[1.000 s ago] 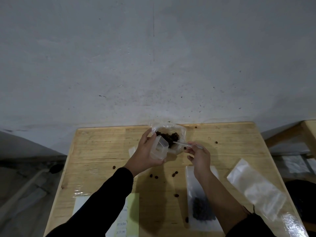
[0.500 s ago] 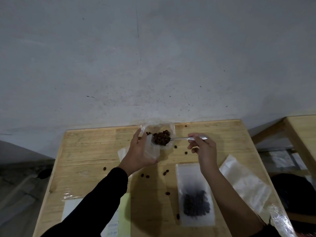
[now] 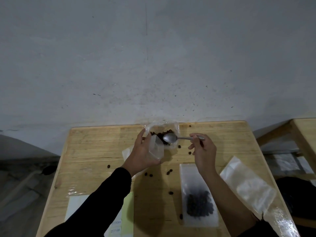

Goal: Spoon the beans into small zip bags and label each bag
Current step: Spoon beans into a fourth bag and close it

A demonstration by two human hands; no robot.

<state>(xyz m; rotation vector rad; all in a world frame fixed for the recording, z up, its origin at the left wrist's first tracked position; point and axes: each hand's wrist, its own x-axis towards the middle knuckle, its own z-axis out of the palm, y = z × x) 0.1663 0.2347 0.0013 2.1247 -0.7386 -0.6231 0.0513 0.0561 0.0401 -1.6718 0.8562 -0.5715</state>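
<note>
My left hand (image 3: 142, 153) grips a small clear zip bag (image 3: 156, 147), held open and upright above the table. My right hand (image 3: 202, 151) pinches the handle of a metal spoon (image 3: 171, 138). The spoon's bowl looks empty and hovers just beyond the bag's mouth, over the big clear bag of dark beans (image 3: 164, 134) at the table's far edge. A filled zip bag (image 3: 199, 195) with beans lies flat under my right forearm.
The wooden table (image 3: 95, 151) has several loose beans (image 3: 169, 172) scattered near the middle. Empty zip bags (image 3: 248, 185) lie at the right, and label sheets (image 3: 118, 224) at the near left. A grey wall stands behind; a second table (image 3: 304, 130) is to the right.
The spoon was heaped with beans half a second ago; now its bowl looks empty. Both hands stay near the bean bag, and the camera has shifted slightly.
</note>
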